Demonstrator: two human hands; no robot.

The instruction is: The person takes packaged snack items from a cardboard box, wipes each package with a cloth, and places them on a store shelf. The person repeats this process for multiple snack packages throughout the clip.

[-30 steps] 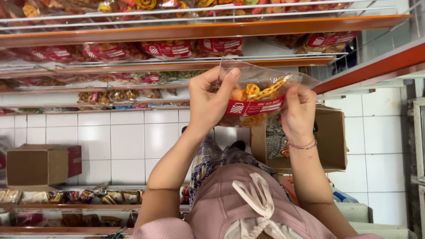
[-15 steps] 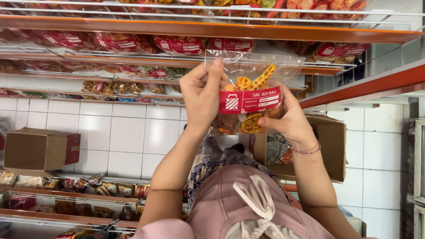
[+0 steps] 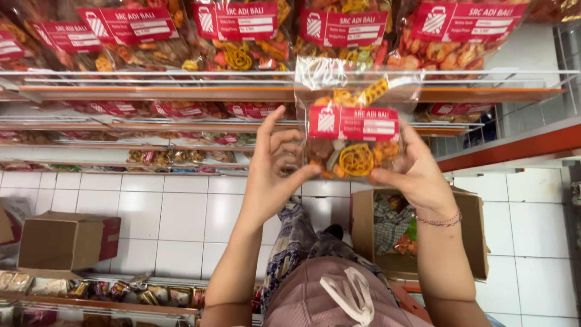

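Clear plastic snack bag point(image 3: 354, 127) with a red label is pinched at its lower corners by left hand point(image 3: 273, 175) and right hand point(image 3: 417, 175), fingers closed on it, raised before the orange-edged shelf point(image 3: 181, 92) of matching bags, not yet placed there.

A shop: wire shelves point(image 3: 302, 91) stocked with labelled snack bags point(image 3: 242, 30), stock cartons point(image 3: 66, 242).

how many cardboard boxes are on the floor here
3: one open box on the tiles at left, a box corner at the left edge, one under the right hand. More may be hidden.
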